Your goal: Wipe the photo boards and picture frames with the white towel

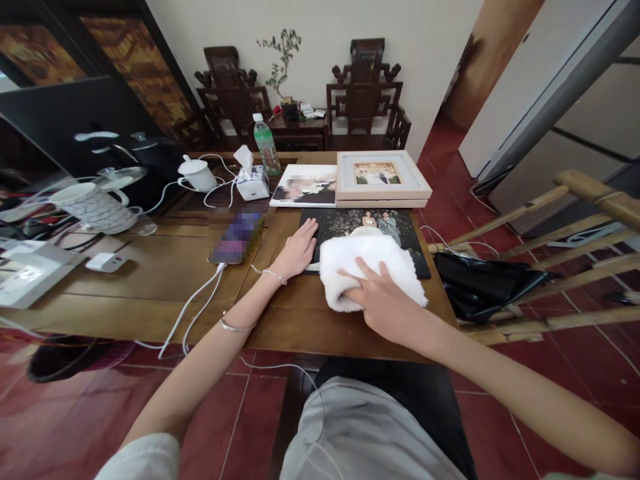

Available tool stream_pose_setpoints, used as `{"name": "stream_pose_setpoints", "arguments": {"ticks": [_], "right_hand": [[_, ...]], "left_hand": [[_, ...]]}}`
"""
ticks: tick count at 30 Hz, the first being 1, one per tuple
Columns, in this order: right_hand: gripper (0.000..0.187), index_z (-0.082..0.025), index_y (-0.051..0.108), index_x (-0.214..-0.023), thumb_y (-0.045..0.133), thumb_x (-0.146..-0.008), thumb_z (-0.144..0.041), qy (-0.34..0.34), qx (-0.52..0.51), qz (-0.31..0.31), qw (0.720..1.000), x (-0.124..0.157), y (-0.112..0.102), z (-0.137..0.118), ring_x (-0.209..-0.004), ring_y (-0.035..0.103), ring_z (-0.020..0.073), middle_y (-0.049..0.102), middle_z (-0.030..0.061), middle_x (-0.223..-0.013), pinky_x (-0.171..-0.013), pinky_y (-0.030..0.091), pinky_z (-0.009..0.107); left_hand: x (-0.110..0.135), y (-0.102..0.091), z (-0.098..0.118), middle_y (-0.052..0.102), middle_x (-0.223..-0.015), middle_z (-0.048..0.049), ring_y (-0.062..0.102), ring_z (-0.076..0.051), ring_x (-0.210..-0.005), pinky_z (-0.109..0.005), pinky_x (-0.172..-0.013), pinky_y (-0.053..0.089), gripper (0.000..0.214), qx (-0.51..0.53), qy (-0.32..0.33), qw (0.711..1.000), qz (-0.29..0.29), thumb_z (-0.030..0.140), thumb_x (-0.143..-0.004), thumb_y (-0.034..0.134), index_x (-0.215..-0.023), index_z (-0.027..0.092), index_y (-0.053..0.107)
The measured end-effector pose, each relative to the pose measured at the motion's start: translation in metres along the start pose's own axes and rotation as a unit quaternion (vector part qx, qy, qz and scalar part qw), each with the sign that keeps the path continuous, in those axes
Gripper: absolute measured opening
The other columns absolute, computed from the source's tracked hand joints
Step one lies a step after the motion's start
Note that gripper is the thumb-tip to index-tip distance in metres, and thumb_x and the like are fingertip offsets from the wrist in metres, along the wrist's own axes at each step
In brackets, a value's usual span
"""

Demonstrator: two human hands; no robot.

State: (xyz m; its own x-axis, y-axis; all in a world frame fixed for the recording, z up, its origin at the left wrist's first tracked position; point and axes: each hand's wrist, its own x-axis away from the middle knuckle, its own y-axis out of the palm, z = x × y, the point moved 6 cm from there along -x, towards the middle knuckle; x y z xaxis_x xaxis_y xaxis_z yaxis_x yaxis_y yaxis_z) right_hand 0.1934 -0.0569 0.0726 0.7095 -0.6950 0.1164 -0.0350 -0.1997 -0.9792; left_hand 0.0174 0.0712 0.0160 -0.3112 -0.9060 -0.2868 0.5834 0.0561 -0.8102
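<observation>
A dark photo panel [345, 221] showing a couple lies on the wooden table in front of me. My left hand [299, 248] rests flat on its left edge, fingers stretched out, and holds nothing. On the lower part of the panel, overhanging its near edge, is a folded, fluffy white cloth [400, 263]. My right hand [377, 293] presses on this cloth from above with fingers spread, the thumb side tucked at its fold, gripping it. The cloth hides much of the picture beneath.
Behind the panel are a white-framed photo [425, 187] on a stack and another photo print [305, 187]. Further left stand a tissue box [253, 185], a green bottle [266, 143], a charging phone [235, 238], a lidded cup [197, 175] and a patterned mug [90, 207]. Cables hang over the front edge.
</observation>
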Motion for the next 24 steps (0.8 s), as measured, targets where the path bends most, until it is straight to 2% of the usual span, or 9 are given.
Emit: {"name": "stream_pose_setpoints", "arguments": {"ticks": [2, 5, 11, 16, 20, 24], "right_hand": [[0.073, -0.023, 0.061, -0.133, 0.036, -0.071, 0.006, -0.002, 0.007, -0.006, 1.000, 0.004, 0.001, -0.004, -0.148, 0.018, 0.0449, 0.039, 0.0058, -0.157, -0.106, 0.026, 0.077], [0.075, -0.023, 0.059, -0.136, 0.036, -0.071, 0.006, 0.001, 0.000, -0.005, 1.000, -0.006, -0.003, 0.002, -0.148, 0.020, 0.0417, 0.041, 0.0073, -0.156, -0.107, 0.027, 0.074], [0.074, -0.024, 0.056, -0.138, 0.038, -0.074, 0.006, 0.041, -0.001, 0.032, 0.999, -0.061, -0.023, 0.042, -0.144, 0.031, 0.0368, 0.062, 0.0144, -0.134, -0.106, 0.032, 0.069], [0.065, -0.023, 0.056, -0.138, 0.039, -0.080, 0.001, 0.102, 0.025, 0.075, 0.992, -0.103, -0.033, 0.062, -0.138, 0.035, 0.0423, 0.061, 0.0182, -0.132, -0.100, 0.033, 0.076], [0.066, -0.023, 0.056, -0.138, 0.039, -0.080, 0.002, 0.103, 0.027, 0.077, 0.991, -0.113, -0.029, 0.051, -0.141, 0.029, 0.0456, 0.051, 0.0134, -0.148, -0.100, 0.028, 0.080], [0.067, -0.023, 0.057, -0.136, 0.040, -0.078, 0.005, 0.040, 0.030, 0.048, 0.998, -0.100, -0.019, 0.020, -0.145, 0.021, 0.0468, 0.040, 0.0072, -0.157, -0.104, 0.024, 0.080]], "left_hand": [[0.000, 0.000, 0.001, 0.037, -0.158, -0.0153, 0.028, -0.024, -0.150, -0.050, -0.120, 0.028, 0.051, 0.000, 0.000, 1.000, -0.001, 0.028, -0.098, 0.030, -0.145, 0.012, 0.045], [-0.001, -0.001, 0.002, 0.038, -0.157, -0.0164, 0.028, -0.025, -0.149, -0.050, -0.120, 0.029, 0.051, -0.001, 0.004, 1.000, -0.006, 0.027, -0.098, 0.030, -0.145, 0.010, 0.045], [-0.002, -0.001, -0.002, 0.038, -0.157, -0.0144, 0.026, -0.024, -0.150, -0.049, -0.121, 0.026, 0.052, 0.006, 0.005, 1.000, -0.017, 0.027, -0.098, 0.032, -0.146, 0.012, 0.044], [-0.002, -0.002, -0.003, 0.039, -0.157, -0.0132, 0.027, -0.024, -0.150, -0.046, -0.123, 0.023, 0.053, 0.038, 0.000, 0.999, -0.010, 0.031, -0.098, 0.034, -0.146, 0.012, 0.045], [-0.001, -0.016, 0.005, 0.048, -0.151, -0.0108, 0.040, -0.025, -0.144, -0.044, -0.122, 0.025, 0.055, 0.113, -0.015, 0.992, 0.058, 0.044, -0.101, 0.031, -0.142, 0.014, 0.051], [0.004, -0.032, 0.010, 0.053, -0.147, -0.0116, 0.046, -0.025, -0.139, -0.042, -0.120, 0.031, 0.064, 0.178, -0.047, 0.972, 0.143, 0.054, -0.102, 0.022, -0.139, 0.013, 0.055]]}}
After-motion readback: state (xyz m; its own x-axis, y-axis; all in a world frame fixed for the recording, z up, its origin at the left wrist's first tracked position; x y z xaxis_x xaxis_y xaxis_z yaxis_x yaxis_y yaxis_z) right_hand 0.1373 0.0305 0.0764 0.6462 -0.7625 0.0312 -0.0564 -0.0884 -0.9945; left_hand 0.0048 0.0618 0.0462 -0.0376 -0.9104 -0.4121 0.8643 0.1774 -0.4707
